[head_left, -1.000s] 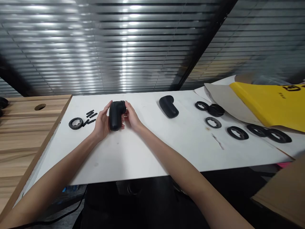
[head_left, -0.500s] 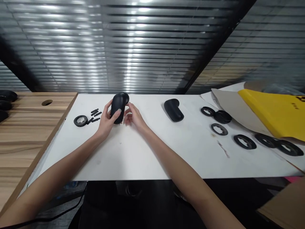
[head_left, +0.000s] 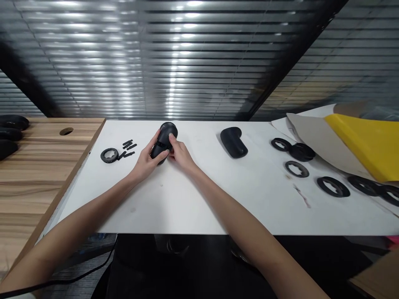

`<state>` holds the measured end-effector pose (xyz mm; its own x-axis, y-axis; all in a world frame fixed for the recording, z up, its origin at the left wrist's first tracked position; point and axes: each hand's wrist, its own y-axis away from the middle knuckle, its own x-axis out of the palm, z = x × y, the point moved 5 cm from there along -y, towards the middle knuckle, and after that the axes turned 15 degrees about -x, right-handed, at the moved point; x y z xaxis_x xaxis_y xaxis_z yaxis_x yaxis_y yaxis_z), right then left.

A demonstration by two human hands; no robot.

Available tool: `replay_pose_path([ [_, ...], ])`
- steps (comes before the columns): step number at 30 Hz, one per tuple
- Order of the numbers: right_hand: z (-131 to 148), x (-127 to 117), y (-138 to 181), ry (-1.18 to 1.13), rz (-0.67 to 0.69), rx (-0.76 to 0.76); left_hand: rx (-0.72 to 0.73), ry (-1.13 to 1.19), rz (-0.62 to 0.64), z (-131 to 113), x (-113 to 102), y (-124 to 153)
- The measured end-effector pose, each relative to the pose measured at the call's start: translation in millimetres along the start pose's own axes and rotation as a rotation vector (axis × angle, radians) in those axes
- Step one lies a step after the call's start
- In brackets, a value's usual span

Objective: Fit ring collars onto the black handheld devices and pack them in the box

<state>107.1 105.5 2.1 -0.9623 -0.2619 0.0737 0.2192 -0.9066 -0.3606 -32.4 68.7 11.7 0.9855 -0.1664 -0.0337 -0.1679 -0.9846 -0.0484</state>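
In the head view, you have the black molded housing (head_left: 163,143) held between both hands over the white tabletop (head_left: 193,203), tilted with its rounded end pointing up and away from you. Your left hand (head_left: 146,161) is closed around its lower side, with the fingers out of sight behind it and the thumb lying along its face. Your right hand (head_left: 181,154) is partly closed, its fingertips pressed on the upper part near the rounded end. A dark seam or slot crosses the housing, but you cannot tell which from here. The surface looks smooth, so let your left palm act as a steady cradle and keep the right-hand pressure even. To your left lie a black ring (head_left: 109,155) and small black strips (head_left: 129,144); to your right sit a second black housing (head_left: 233,142) and, farther on, a scatter of black rings (head_left: 296,169) near a yellow folder (head_left: 363,145).
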Motion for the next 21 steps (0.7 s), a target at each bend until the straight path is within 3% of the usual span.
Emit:
replay_pose_path([
  [4,1.5,-0.2,-1.3,-0.04,0.032,0.006,-0.025,0.003,0.023,2.5,-2.3,-2.0],
  [14,-2.8,-4.9,-5.3,-0.043,-0.038,0.074,0.009,-0.035,0.067,8.5,-1.4,-6.7],
  [21,-2.1,-0.5,-2.6,-0.026,-0.003,0.053,0.046,-0.116,-0.113,0.3,-3.0,0.7],
])
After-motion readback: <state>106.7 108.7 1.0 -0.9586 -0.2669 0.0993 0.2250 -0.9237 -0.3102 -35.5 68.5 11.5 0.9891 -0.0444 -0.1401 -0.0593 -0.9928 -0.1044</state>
